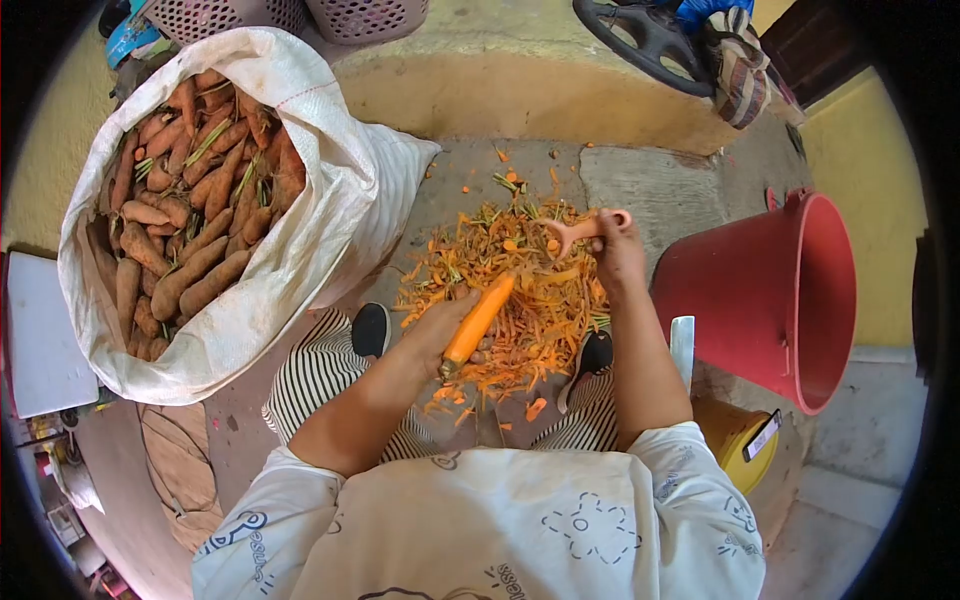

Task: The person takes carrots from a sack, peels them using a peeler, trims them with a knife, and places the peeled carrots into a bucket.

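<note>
While clasped in the curled left hand [438,328], bright orange, smooth and roughly cylindrical: a peeled carrot [482,322], slanting over the floor heap, rough and brown at the near stub. In the right hand [618,255], closed around the handle: a pinkish-orange, Y-forked peeler [568,236], head near the carrot's far end but apart from it. Below both, on rough grey floor [460,165], a loose, tangled heap of peelings [445,265], thin orange curls mixed with chunky scraps and stringy green bits. To the left, a white woven sack [350,195], creased and wide-mouthed, full of earthy, tapering unpeeled carrots [205,265] and thin green stalks. To the right, a smooth-walled, round-mouthed red bucket [720,285]; just beside, a rounded yellow container [722,428]. Beyond the sack, perforated pale baskets [370,20].
</note>
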`<action>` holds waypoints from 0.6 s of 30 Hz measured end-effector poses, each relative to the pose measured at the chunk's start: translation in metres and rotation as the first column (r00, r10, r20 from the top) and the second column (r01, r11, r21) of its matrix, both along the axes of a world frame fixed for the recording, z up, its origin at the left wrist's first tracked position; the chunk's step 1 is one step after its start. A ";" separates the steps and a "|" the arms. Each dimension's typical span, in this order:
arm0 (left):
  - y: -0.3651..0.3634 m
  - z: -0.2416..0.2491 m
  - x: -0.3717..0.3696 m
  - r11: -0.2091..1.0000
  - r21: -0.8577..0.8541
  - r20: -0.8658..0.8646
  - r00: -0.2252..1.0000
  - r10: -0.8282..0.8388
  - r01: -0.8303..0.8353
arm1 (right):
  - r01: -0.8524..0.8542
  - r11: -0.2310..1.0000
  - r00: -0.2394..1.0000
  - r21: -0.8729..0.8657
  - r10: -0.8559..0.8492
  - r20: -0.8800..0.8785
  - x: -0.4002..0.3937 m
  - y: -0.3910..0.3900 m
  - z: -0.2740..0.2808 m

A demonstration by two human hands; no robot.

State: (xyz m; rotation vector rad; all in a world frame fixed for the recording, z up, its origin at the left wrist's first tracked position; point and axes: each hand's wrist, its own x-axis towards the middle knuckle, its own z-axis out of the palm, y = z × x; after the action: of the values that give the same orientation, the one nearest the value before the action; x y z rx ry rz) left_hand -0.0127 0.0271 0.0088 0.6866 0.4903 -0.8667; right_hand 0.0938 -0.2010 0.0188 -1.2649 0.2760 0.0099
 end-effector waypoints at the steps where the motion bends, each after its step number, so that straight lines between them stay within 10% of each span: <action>1: 0.000 0.000 0.001 1.000 0.011 0.007 1.000 -0.001 0.001 | -0.032 0.996 0.999 0.083 0.032 -0.010 -0.001 0.001 0.004; 6: -0.003 -0.003 0.000 1.000 0.012 0.003 1.000 -0.017 0.017 | -0.450 0.815 0.877 0.366 0.480 0.009 -0.037 0.030 0.026; 10: 0.002 0.002 -0.002 0.998 0.055 0.080 0.997 -0.007 0.003 | -0.102 0.976 0.986 0.191 0.124 -0.111 -0.009 0.005 -0.002; 11: 0.005 0.006 -0.001 0.990 0.141 0.115 0.992 -0.045 0.029 | -0.030 0.994 0.994 -0.103 0.019 -0.106 -0.004 -0.004 -0.004; 18: -0.005 0.016 -0.001 0.916 0.397 0.236 0.971 -0.042 -0.057 | -0.345 0.902 0.922 0.261 0.378 -0.087 -0.032 0.031 0.008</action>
State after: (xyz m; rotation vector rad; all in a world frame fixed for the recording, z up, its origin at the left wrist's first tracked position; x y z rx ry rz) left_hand -0.0137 0.0218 0.0247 1.1537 0.4554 -0.6660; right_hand 0.0622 -0.1701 0.0263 -1.0580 0.1468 0.4404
